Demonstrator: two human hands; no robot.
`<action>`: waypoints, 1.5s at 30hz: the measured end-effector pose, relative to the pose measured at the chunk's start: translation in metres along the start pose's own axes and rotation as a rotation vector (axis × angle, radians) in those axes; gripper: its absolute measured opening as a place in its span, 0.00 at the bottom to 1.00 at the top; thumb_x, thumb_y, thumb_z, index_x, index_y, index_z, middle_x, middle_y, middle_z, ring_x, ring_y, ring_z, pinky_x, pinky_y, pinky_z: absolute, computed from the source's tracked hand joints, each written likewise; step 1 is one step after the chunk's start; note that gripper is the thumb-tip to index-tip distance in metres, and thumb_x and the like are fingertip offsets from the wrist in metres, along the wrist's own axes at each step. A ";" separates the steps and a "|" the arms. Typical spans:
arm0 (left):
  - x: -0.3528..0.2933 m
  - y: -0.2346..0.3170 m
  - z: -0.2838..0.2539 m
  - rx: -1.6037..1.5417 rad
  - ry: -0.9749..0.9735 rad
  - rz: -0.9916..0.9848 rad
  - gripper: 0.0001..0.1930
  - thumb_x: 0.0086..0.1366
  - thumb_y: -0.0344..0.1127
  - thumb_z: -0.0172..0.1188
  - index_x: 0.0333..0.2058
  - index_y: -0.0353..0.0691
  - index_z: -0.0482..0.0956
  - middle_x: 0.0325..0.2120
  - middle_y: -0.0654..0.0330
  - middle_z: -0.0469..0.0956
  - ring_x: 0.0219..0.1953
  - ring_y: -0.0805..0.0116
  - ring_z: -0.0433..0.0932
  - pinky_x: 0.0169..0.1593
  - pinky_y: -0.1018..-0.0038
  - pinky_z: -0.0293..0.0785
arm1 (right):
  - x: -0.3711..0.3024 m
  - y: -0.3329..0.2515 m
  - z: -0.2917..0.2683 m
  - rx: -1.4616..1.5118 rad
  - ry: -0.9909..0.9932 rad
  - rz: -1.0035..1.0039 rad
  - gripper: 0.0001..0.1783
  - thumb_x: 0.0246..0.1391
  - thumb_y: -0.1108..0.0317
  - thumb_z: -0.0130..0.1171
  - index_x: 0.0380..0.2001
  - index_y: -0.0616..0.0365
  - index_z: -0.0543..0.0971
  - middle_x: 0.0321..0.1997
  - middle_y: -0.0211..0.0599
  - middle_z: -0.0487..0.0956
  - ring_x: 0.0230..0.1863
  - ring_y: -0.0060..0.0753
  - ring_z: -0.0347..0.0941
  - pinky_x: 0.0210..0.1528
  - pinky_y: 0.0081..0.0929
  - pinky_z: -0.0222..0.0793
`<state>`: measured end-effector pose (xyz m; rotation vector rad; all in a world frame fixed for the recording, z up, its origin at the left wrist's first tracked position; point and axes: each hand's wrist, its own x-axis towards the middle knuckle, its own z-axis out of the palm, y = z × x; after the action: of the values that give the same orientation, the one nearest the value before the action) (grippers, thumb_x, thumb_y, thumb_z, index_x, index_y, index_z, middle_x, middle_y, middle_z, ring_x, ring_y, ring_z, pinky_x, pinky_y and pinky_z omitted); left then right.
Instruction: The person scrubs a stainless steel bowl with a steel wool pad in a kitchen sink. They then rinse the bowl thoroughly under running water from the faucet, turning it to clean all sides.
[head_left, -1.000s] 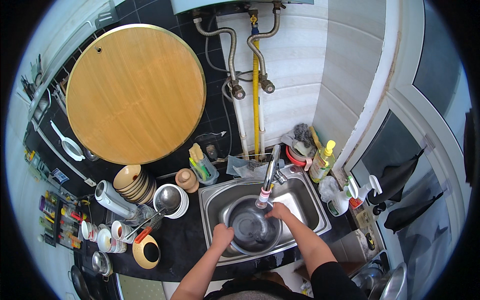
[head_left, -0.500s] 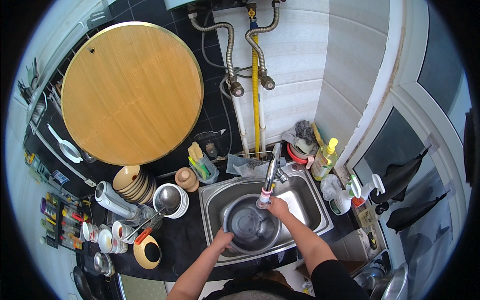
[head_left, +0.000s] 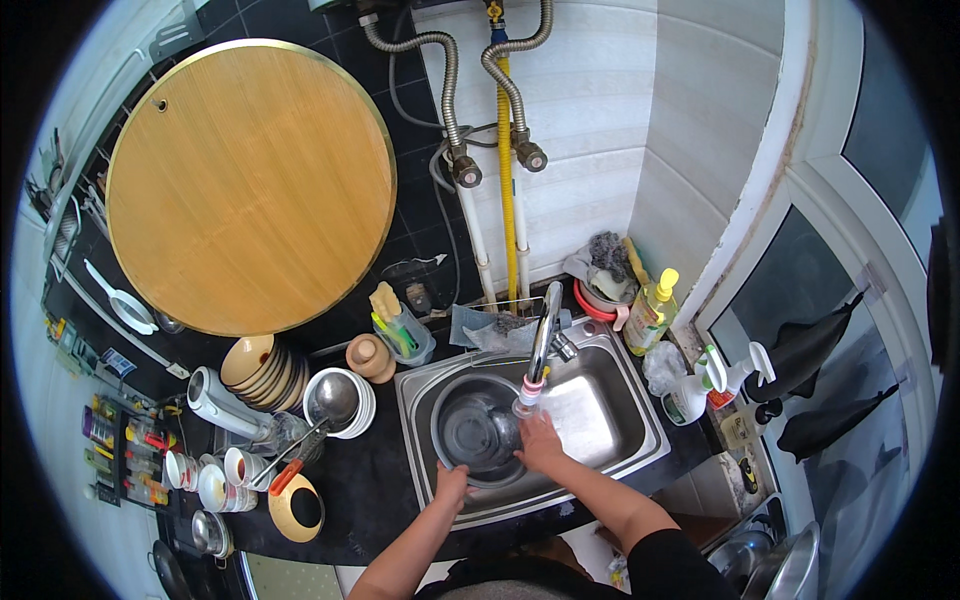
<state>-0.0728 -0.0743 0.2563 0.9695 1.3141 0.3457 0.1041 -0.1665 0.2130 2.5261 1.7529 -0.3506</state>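
Note:
A round grey metal basin (head_left: 480,432) with some water in it sits within the left part of the steel sink (head_left: 600,420). My left hand (head_left: 453,483) is closed on its near-left rim, the thumb on top. At its right side, just below the chrome tap's (head_left: 546,330) nozzle, is my right hand (head_left: 541,446). Its fingers are stretched and partly spread, and the thumb side touches the basin's rim. The tap's pink-and-white nozzle (head_left: 530,392) hangs over the basin's right edge; whether water runs from it is hard to make out.
Left of the sink are stacked bowls (head_left: 265,372), white bowls with a ladle (head_left: 334,400) on top, cups (head_left: 240,465) and a wooden mortar (head_left: 371,358). Yellow-capped dish soap (head_left: 652,312) and spray bottles (head_left: 690,392) stand on the right. A round wooden board (head_left: 250,190) leans at the back.
The basin has shifted left in the sink. My right hand has come down from beside the tap nozzle to the basin's right rim; my left hand keeps its hold.

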 end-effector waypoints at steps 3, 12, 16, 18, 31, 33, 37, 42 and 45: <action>0.001 -0.005 0.010 -0.081 -0.080 -0.072 0.18 0.54 0.24 0.48 0.45 0.32 0.63 0.37 0.50 0.71 0.32 0.55 0.76 0.27 0.63 0.79 | 0.009 -0.011 0.021 0.086 -0.135 -0.053 0.44 0.53 0.39 0.39 0.60 0.67 0.52 0.65 0.52 0.50 0.68 0.47 0.37 0.66 0.44 0.29; -0.010 -0.001 0.032 -0.248 -0.315 -0.131 0.13 0.54 0.23 0.48 0.38 0.22 0.63 0.32 0.45 0.70 0.32 0.49 0.76 0.35 0.54 0.80 | 0.016 -0.027 -0.015 0.381 -0.294 -0.282 0.38 0.56 0.43 0.37 0.63 0.53 0.48 0.69 0.42 0.38 0.69 0.47 0.33 0.65 0.53 0.34; 0.008 -0.016 0.026 -0.235 -0.313 -0.181 0.13 0.53 0.23 0.49 0.37 0.22 0.63 0.31 0.45 0.69 0.32 0.48 0.76 0.36 0.55 0.80 | 0.014 0.006 0.014 0.216 -0.223 0.003 0.39 0.55 0.43 0.40 0.64 0.51 0.48 0.69 0.41 0.41 0.69 0.47 0.31 0.65 0.52 0.34; 0.009 -0.022 0.032 -0.241 -0.342 -0.175 0.13 0.53 0.23 0.49 0.37 0.22 0.63 0.32 0.46 0.69 0.32 0.49 0.76 0.35 0.56 0.80 | 0.023 0.009 0.012 0.124 -0.072 0.108 0.39 0.55 0.45 0.42 0.64 0.51 0.47 0.68 0.43 0.44 0.69 0.47 0.34 0.64 0.52 0.33; 0.001 -0.017 0.032 -0.191 -0.395 -0.174 0.15 0.53 0.23 0.50 0.41 0.27 0.65 0.34 0.50 0.72 0.33 0.56 0.77 0.34 0.61 0.80 | 0.026 -0.004 -0.013 0.286 -0.120 -0.095 0.38 0.54 0.47 0.43 0.64 0.50 0.46 0.68 0.44 0.46 0.68 0.48 0.38 0.65 0.52 0.29; 0.002 -0.017 0.036 -0.171 -0.363 -0.139 0.14 0.53 0.24 0.49 0.40 0.29 0.66 0.32 0.51 0.73 0.32 0.57 0.77 0.33 0.62 0.80 | 0.027 -0.019 0.011 0.450 -0.008 -0.336 0.37 0.56 0.48 0.41 0.64 0.48 0.45 0.69 0.43 0.42 0.68 0.50 0.36 0.65 0.54 0.28; 0.013 -0.015 0.022 -0.152 -0.262 -0.099 0.14 0.53 0.23 0.48 0.41 0.32 0.66 0.30 0.52 0.74 0.29 0.57 0.78 0.31 0.63 0.80 | 0.006 -0.002 0.000 0.364 -0.386 -0.420 0.35 0.55 0.48 0.42 0.63 0.48 0.51 0.69 0.43 0.39 0.69 0.50 0.35 0.64 0.53 0.39; 0.003 -0.019 0.030 -0.143 -0.263 -0.104 0.14 0.53 0.23 0.49 0.40 0.27 0.66 0.32 0.51 0.73 0.30 0.56 0.78 0.29 0.64 0.80 | 0.028 0.011 0.016 0.351 -0.020 -0.070 0.36 0.53 0.53 0.49 0.62 0.47 0.52 0.67 0.50 0.44 0.68 0.49 0.37 0.64 0.46 0.38; 0.006 -0.025 0.035 -0.171 -0.291 -0.156 0.15 0.54 0.24 0.49 0.43 0.28 0.65 0.37 0.48 0.72 0.32 0.55 0.77 0.31 0.61 0.80 | 0.039 -0.020 0.007 0.594 0.066 -0.229 0.34 0.56 0.56 0.45 0.64 0.45 0.48 0.69 0.46 0.42 0.69 0.50 0.31 0.65 0.51 0.33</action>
<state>-0.0466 -0.0981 0.2317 0.7377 1.0683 0.1854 0.0973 -0.1251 0.1996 2.7100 2.2432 -0.9357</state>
